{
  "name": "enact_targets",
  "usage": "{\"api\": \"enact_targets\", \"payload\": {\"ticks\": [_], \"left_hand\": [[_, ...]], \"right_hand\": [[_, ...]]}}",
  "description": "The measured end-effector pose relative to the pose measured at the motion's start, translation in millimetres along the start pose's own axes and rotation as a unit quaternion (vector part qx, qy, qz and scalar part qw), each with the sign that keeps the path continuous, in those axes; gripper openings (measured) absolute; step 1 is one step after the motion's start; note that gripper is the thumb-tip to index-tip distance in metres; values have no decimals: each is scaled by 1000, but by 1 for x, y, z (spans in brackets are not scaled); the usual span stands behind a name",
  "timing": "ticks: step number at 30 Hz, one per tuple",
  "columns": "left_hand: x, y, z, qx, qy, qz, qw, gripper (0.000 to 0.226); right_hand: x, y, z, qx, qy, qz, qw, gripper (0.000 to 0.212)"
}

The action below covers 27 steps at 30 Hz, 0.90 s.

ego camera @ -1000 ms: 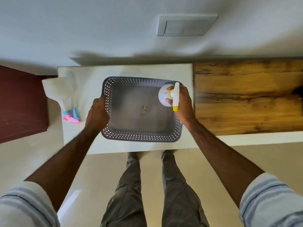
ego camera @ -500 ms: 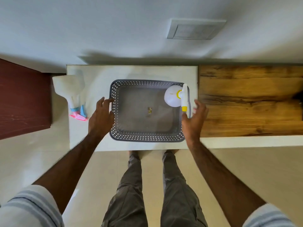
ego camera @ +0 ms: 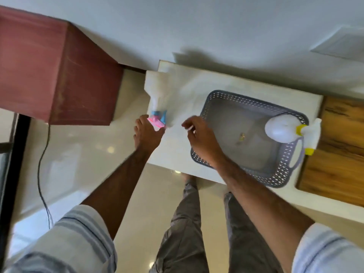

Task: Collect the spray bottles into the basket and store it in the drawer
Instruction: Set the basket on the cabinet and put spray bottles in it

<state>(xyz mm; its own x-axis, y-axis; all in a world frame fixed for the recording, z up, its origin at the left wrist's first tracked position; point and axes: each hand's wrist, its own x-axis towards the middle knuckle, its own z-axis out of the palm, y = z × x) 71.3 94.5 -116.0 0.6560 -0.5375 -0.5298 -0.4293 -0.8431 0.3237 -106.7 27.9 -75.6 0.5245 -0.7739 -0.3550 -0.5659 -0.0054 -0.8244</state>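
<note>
A white spray bottle with a pink and blue head [ego camera: 157, 91] lies on the white table [ego camera: 197, 83], at its left end. My left hand [ego camera: 146, 134] reaches its head, fingers fairly straight on the left side and thumb under the pink trigger. A grey perforated basket [ego camera: 275, 180] sits in the middle of the table. Inside its right end stands a white bottle with a yellow sprayer [ego camera: 281, 130], whose nozzle overhangs the rim. My right hand [ego camera: 201, 138] hovers over the basket's left rim with loosely curled fingers and holds nothing.
A wooden top [ego camera: 334, 164] adjoins the table on the right. To the left stands a maroon cabinet [ego camera: 59, 66], with a black cable [ego camera: 42, 164] hanging over the pale floor. A switch plate [ego camera: 342, 45] is on the wall. My legs are below the table edge.
The view has swung left. My right hand let go of the yellow-sprayer bottle in the basket and crossed to the basket's left rim. My left hand left the basket and reached the pink-headed bottle.
</note>
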Motion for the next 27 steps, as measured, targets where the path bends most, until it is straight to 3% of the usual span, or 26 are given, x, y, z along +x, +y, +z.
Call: {"api": "enact_targets", "payload": {"ticks": [5, 8, 11, 14, 19, 21, 25, 27], "left_hand": [[34, -3, 15, 5, 13, 17, 1000, 63], [57, 5, 19, -40, 46, -19, 998, 54], [73, 10, 21, -20, 34, -32, 999, 50], [71, 14, 11, 24, 40, 18, 999, 45], [26, 23, -33, 17, 28, 119, 992, 31], [2, 32, -52, 23, 23, 167, 985, 32], [-36, 60, -84, 22, 50, 252, 966, 40], [-47, 75, -94, -74, 12, 286, 955, 43]], "right_hand": [[74, -26, 13, -234, -63, -157, 957, 38], [100, -32, 15, -288, -61, -179, 939, 42], [111, -32, 14, -307, -54, -189, 931, 50], [114, -32, 6, -340, -53, -220, 913, 62], [108, -32, -6, -454, -79, -281, 842, 87], [100, -34, -10, -482, -80, -282, 826, 83], [74, -35, -26, -433, -22, -256, 864, 51], [57, -30, -43, -368, 32, -216, 904, 45]]}}
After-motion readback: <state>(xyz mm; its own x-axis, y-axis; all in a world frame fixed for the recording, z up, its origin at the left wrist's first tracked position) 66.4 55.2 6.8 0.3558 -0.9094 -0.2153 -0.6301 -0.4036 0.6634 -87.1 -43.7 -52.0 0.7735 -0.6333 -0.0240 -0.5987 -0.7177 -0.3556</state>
